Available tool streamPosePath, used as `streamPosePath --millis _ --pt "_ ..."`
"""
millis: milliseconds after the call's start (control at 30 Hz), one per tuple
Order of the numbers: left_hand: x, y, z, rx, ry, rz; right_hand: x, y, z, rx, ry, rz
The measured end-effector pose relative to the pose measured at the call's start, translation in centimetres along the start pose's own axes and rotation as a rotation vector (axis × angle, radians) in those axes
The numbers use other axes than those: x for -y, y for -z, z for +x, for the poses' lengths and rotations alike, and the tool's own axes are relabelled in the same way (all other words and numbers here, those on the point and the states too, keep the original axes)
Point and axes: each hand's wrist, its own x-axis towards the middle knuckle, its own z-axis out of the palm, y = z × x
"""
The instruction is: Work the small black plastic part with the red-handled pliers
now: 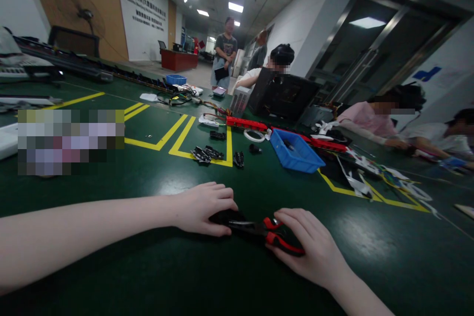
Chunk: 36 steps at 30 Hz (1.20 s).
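My right hand (311, 242) is closed round the red and black handles of a pair of pliers (283, 243), whose jaws point left. Under the fingers of my left hand (205, 210) is a small black part (221, 217), gripped between thumb and fingers near the table top. The plier jaws reach up to this part; whether they bite on it I cannot tell. Farther back lie several small black and metal parts (208, 153), and a black piece (255, 148) sits beside a blue tray (296, 150).
Yellow tape lines (148, 144) mark the green table (155, 266). Behind the tray, red strips (248, 123), a white ring of cable (254, 135) and a black computer case (283, 94) stand or lie. Co-workers sit at the far side and right; two people stand beyond.
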Motion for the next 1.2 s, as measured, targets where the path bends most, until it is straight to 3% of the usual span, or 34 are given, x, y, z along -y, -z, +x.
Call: streamPosePath --millis 133,333,567,933,1200 --pt "0.05 0.04 -0.04 0.005 0.001 -0.004 -0.09 0.07 -0.09 -0.038 0.029 -0.058" --pt "0.06 -0.02 -0.02 0.005 0.004 0.000 0.01 0.28 -0.10 -0.056 -0.043 -0.005" --pt "-0.05 0.06 0.03 0.018 0.014 -0.001 0.02 0.04 -0.09 -0.004 -0.069 0.091" --pt "-0.01 0.01 0.12 0.020 0.028 -0.002 0.08 -0.28 -0.23 0.002 -0.066 0.045" --pt "0.11 -0.07 0.12 0.013 0.017 -0.024 0.20 -0.08 -0.03 0.028 -0.153 0.134"
